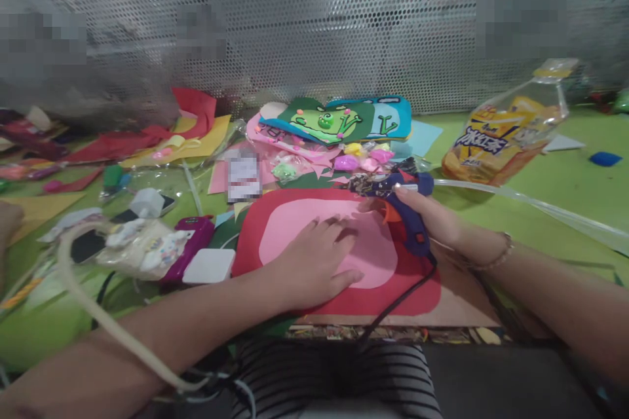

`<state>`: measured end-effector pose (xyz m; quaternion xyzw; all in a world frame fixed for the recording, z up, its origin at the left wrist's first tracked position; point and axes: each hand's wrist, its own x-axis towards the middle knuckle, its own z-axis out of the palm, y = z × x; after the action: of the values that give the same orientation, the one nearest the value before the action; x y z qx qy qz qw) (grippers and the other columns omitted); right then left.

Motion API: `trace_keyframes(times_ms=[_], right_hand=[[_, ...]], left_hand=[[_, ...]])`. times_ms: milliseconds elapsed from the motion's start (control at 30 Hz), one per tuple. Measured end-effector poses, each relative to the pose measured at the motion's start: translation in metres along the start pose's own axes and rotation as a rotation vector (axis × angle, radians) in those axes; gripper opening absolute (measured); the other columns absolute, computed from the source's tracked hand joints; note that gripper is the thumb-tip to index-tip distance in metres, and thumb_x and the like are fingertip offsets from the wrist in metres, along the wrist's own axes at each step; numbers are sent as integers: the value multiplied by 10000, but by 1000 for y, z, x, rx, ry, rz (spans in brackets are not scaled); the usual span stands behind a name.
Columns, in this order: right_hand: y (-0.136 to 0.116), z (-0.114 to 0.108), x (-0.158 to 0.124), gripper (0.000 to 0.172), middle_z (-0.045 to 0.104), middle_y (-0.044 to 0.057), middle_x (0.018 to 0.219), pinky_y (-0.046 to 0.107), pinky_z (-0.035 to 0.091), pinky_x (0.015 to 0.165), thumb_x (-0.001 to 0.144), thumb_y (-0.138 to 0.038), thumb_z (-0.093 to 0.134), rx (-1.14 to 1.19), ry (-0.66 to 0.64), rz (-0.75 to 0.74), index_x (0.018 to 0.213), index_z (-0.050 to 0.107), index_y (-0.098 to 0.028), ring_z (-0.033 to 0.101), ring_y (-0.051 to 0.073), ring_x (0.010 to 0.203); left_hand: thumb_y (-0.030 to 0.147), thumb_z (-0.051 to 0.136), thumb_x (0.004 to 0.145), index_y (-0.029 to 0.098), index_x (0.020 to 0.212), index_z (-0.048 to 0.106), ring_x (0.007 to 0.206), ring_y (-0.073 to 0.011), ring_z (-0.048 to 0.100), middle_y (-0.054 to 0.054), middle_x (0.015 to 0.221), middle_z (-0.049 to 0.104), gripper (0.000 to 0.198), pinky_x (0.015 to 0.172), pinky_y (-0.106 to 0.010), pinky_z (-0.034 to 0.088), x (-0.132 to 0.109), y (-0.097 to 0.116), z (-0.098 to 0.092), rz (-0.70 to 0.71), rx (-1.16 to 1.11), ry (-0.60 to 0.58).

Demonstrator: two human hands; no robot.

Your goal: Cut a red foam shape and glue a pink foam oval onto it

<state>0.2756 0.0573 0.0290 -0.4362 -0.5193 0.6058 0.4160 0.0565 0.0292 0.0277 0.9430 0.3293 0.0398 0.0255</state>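
My left hand (317, 262) lies flat, fingers stretched out, on a pink rounded paper shape (285, 229). That pink shape rests on a larger red rounded sheet (417, 294), with brown paper (466, 301) beneath it. In my right hand (432, 216) is a dark blue hot glue gun (415, 222) with an orange trigger. Its nozzle points left over the sheet's upper edge, and a dark cable runs from its handle toward my lap. A clear glue stick (491, 186) seems to stick out behind it to the right.
Behind the sheets lie a green and blue paper craft (339, 121) and bags of coloured clay (363, 157). A plastic bottle (506, 131) stands tilted at the right. To the left are a white charger (209, 266), a decorated pouch (147, 249) and red paper (196, 111). A perforated metal panel (314, 26) closes the back.
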Motion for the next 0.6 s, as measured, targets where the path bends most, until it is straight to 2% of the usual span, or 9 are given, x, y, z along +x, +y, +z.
trace_keyframes(times_ms=[133, 200, 300, 400, 467, 600], right_hand=[[0, 0, 1, 291, 723, 44, 743, 317, 547, 650, 762, -467, 607, -33, 14, 40, 826, 712, -204, 676, 215, 705], [0, 0, 1, 328, 717, 46, 724, 311, 543, 607, 761, -492, 595, -16, 19, 54, 836, 710, -195, 667, 205, 653], [-1, 1, 0, 374, 716, 57, 727, 308, 538, 587, 762, -521, 579, -12, 5, 69, 844, 710, -180, 658, 197, 626], [-1, 2, 0, 311, 725, 55, 795, 307, 541, 621, 754, -477, 614, -41, 17, 68, 819, 705, -186, 666, 203, 687], [-1, 1, 0, 301, 725, 54, 808, 305, 538, 592, 744, -475, 627, -20, 53, 65, 830, 696, -194, 661, 201, 665], [-9, -1, 0, 324, 708, 48, 739, 295, 532, 567, 748, -505, 599, 78, 116, -32, 834, 668, -201, 647, 193, 617]], left_hand=[[607, 493, 803, 118, 1259, 472, 1238, -327, 379, -173, 1302, 480, 669, 1034, -486, 260, -1, 2, -2, 90, -20, -1], [631, 525, 766, 136, 1262, 476, 1250, -337, 362, -170, 1310, 471, 702, 1027, -496, 265, -1, 2, -2, 106, -31, -1], [582, 517, 802, 176, 1273, 481, 1241, -321, 380, -148, 1299, 484, 622, 1012, -482, 295, -1, 1, -1, 122, -43, 3], [514, 476, 860, 168, 1255, 510, 1202, -293, 431, -143, 1255, 527, 526, 1028, -450, 300, 0, -1, -1, 162, -41, 25], [485, 459, 880, 151, 1231, 532, 1198, -277, 443, -143, 1238, 549, 490, 1050, -432, 287, 0, -1, -1, 207, -44, 45], [404, 439, 898, 152, 1158, 581, 1171, -254, 475, -118, 1203, 584, 388, 1036, -412, 329, -2, -1, -3, 202, -89, 64]])
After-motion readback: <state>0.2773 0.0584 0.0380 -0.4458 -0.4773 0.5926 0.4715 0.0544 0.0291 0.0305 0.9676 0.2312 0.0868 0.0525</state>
